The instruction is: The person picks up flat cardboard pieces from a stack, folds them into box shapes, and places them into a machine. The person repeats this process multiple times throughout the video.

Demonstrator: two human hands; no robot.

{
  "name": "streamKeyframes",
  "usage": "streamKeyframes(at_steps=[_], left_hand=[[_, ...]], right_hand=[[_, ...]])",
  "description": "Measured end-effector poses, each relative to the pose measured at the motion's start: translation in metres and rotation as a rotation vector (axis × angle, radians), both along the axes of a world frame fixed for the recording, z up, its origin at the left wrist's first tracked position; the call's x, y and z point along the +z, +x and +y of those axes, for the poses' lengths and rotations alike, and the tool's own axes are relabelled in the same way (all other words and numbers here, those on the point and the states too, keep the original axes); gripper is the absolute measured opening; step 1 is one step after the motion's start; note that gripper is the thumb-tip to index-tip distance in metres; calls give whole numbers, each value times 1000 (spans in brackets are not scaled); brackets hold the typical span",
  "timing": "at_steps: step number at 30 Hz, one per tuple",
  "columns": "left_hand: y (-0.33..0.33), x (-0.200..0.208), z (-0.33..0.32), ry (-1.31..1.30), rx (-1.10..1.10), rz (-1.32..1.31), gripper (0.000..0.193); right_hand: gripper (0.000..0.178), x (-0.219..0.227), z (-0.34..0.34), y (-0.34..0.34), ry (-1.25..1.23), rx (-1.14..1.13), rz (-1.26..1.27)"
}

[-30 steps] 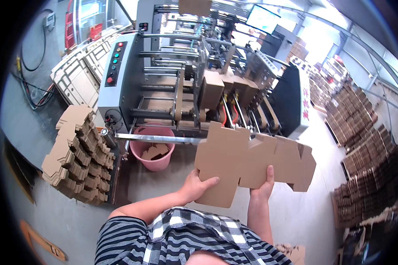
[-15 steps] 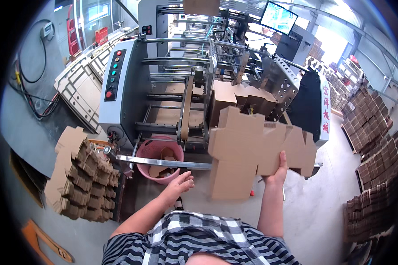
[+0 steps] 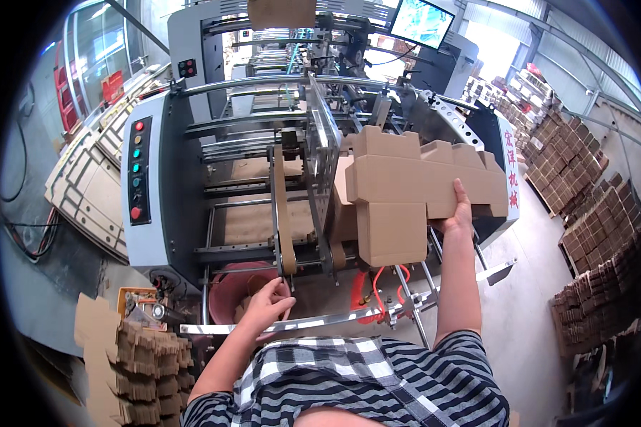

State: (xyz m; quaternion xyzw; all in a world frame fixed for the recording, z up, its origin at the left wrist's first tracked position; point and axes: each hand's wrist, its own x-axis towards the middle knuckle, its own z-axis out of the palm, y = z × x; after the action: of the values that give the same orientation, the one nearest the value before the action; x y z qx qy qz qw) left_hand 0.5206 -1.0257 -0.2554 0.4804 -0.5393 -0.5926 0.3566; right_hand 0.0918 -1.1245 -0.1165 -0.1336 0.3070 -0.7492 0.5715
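Note:
My right hand (image 3: 459, 212) grips a brown die-cut cardboard box blank (image 3: 395, 174) by its lower edge, with the thumb lying on its face. The blank is raised in front of the feed end of a grey machine (image 3: 165, 206) and hides part of it. Whether it is one sheet or a few together, I cannot tell. My left hand (image 3: 266, 306) hangs with loosely bent fingers apart and nothing in them. It is above a metal crossbar (image 3: 246, 329), beside a pink bucket (image 3: 224, 286) with cardboard scraps inside.
A stack of cardboard blanks (image 3: 153, 373) stands at the lower left. A button panel (image 3: 139, 171) is on the machine's left side, and a red-orange hose (image 3: 379, 292) lies below the blank. Loaded pallets (image 3: 566, 149) line the right; a monitor (image 3: 421, 23) hangs at the back.
My right hand has carried the blank forward, closer to the machine. The view has shifted forward and right. My left hand remains near the bucket.

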Motion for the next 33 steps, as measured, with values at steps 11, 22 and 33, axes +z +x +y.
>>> streamKeyframes(at_steps=[11, 22, 33], left_hand=[[41, -64, -22, 154, 153, -161, 76], [-9, -79, -49, 38, 4, -233, 74], [-16, -69, -35, 96, 68, -354, 78]], right_hand=[[52, -4, -94, -20, 95, 50, 24], [52, -1, -145, -12, 151, 27, -54], [51, -58, -222, -14, 341, -36, 23]])
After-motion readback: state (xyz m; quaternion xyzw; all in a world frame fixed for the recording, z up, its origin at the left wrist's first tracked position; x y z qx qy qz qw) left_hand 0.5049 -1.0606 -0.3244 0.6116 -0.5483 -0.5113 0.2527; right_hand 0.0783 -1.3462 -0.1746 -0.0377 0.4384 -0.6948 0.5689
